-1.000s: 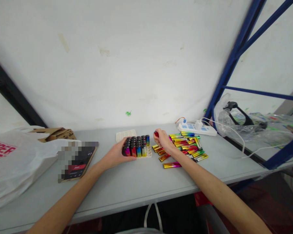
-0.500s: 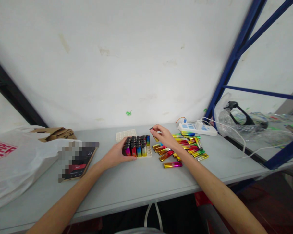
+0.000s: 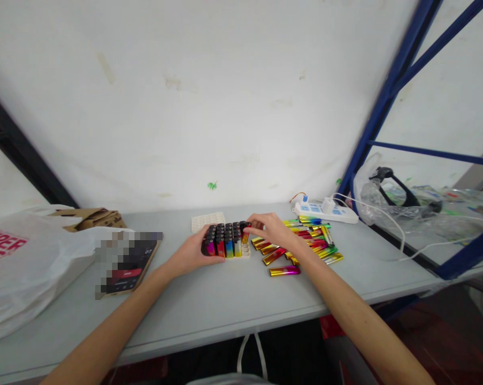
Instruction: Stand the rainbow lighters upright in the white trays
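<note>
Gripping, left hand (image 3: 191, 251): fingers wrapped on near-left edge of lighter tray (image 3: 227, 241)
right hand (image 3: 267, 229): fingertips pinching lighter (image 3: 245, 232) at tray's far-right corner
loose lighters (image 3: 305, 240): piled right of tray

Two bare forearms over the tabletop (image 3: 225, 299), no sleeves in view, left hand (image 3: 191, 254) and right hand (image 3: 271, 230) without gloves, rings, watch or wristbands, slim wrists, fingers uncovered
</note>
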`<move>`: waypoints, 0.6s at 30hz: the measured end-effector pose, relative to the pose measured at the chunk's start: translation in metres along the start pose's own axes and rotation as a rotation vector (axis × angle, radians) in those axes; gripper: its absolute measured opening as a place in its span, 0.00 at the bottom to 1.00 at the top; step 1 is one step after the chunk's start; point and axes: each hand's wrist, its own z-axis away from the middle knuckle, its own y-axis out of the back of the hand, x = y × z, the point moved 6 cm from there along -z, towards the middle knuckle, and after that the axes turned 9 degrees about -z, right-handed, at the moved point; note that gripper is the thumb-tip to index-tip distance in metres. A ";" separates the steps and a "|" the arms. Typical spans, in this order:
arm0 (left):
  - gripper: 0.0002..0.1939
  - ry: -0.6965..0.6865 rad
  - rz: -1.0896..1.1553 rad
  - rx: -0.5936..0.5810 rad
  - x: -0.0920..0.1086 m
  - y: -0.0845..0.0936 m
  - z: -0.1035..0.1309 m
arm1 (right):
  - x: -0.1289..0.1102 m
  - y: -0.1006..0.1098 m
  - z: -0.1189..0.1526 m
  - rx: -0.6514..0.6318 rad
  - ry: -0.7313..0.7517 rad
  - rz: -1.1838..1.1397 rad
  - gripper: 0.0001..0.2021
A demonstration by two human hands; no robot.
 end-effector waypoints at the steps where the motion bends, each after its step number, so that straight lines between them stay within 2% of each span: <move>1: 0.43 0.000 -0.002 -0.002 0.000 0.000 0.000 | -0.001 0.001 0.000 -0.013 0.020 0.030 0.14; 5: 0.44 0.000 -0.018 -0.006 -0.001 0.000 0.000 | -0.002 -0.002 -0.001 -0.058 0.055 0.075 0.16; 11: 0.45 -0.002 -0.006 0.004 -0.002 0.000 0.000 | 0.006 0.001 -0.002 -0.040 -0.073 0.176 0.20; 15: 0.45 0.002 0.006 0.003 -0.002 0.000 0.000 | 0.020 0.015 0.006 -0.121 -0.103 0.044 0.17; 18: 0.45 0.009 0.005 0.002 -0.003 0.000 0.000 | 0.039 0.027 0.014 -0.157 -0.171 0.053 0.10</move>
